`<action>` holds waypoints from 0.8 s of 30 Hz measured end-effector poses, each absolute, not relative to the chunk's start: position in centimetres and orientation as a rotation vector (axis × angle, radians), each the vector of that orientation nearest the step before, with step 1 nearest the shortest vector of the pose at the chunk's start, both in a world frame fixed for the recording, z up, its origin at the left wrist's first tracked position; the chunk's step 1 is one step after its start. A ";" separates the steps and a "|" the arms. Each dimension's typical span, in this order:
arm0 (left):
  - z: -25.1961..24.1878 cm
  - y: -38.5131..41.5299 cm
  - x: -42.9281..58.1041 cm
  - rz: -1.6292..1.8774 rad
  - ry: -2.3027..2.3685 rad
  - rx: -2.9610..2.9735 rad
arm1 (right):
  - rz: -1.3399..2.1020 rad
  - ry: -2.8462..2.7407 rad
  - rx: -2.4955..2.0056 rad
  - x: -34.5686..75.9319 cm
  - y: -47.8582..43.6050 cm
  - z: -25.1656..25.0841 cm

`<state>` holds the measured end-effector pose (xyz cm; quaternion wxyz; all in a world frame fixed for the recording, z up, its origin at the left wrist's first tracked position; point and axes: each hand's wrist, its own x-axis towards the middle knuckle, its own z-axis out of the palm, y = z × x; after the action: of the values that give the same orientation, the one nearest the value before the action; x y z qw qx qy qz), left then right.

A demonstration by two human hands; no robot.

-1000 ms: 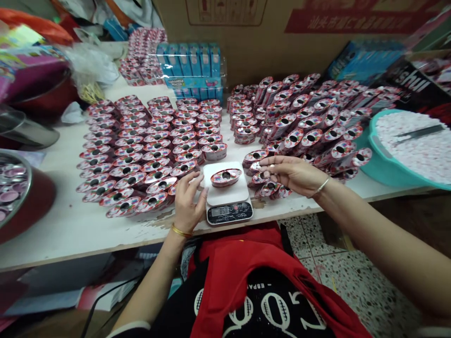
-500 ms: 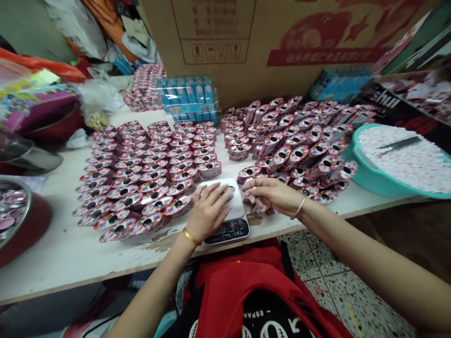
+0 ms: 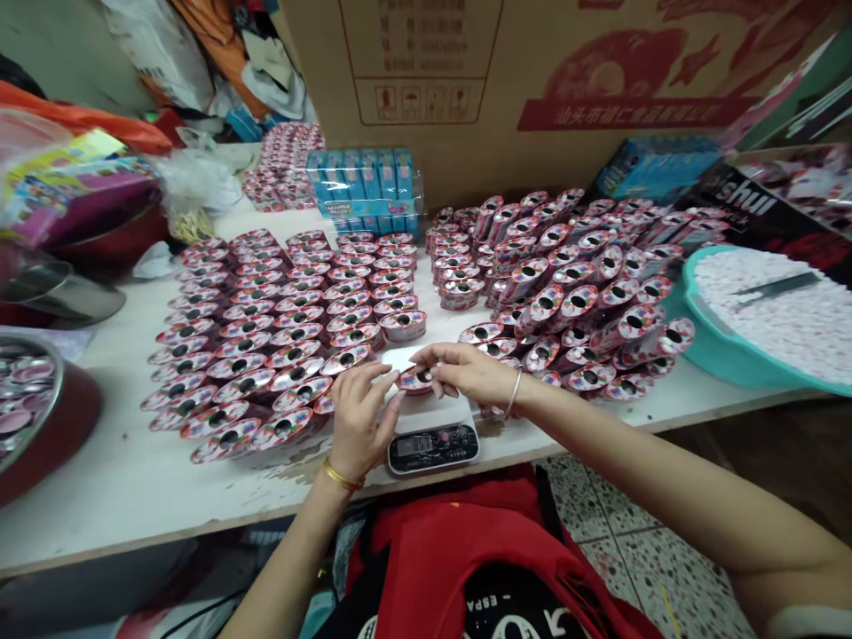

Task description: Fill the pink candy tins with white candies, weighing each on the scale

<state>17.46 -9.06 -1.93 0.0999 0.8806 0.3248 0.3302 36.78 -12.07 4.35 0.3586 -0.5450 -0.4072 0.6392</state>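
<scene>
Two hands worked at the near edge of a white-topped table [image 3: 113,461]. The left hand [image 3: 359,417], a gold bangle [image 3: 343,475] at its wrist, stood loosely open, its fingertips [image 3: 382,377] just beside the platform of a digital kitchen scale [image 3: 432,448]. The right hand [image 3: 462,373], wearing a silver bangle [image 3: 512,393], curled narrowly over a small oval tin [image 3: 416,382] on that platform, its fingers pinching it from above. The tin looked light and stiff, probably thin printed metal with a slick face, best taken by its rounded sides, clear of the round hole in its top. Beyond, rows of matching tins [image 3: 266,355] and tilted stacks [image 3: 565,302] filled the table, with a teal basin [image 3: 692,328] of pale pieces at far right, before a printed cardboard carton [image 3: 506,89].
</scene>
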 end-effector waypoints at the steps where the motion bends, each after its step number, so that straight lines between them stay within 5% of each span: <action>1: -2.0 -9.0 17.3 0.978 0.961 2.593 | 1.648 -1.046 -1.394 36.8 -12.0 4.4; 24: -1.7 -8.5 16.6 1.068 0.996 2.389 | 1.534 -0.379 -1.264 40.9 -22.4 4.7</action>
<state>16.64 -8.54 -1.72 0.1700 0.8407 0.3507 0.3760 40.95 -22.38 4.66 0.5305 -0.5295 -0.1588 0.6427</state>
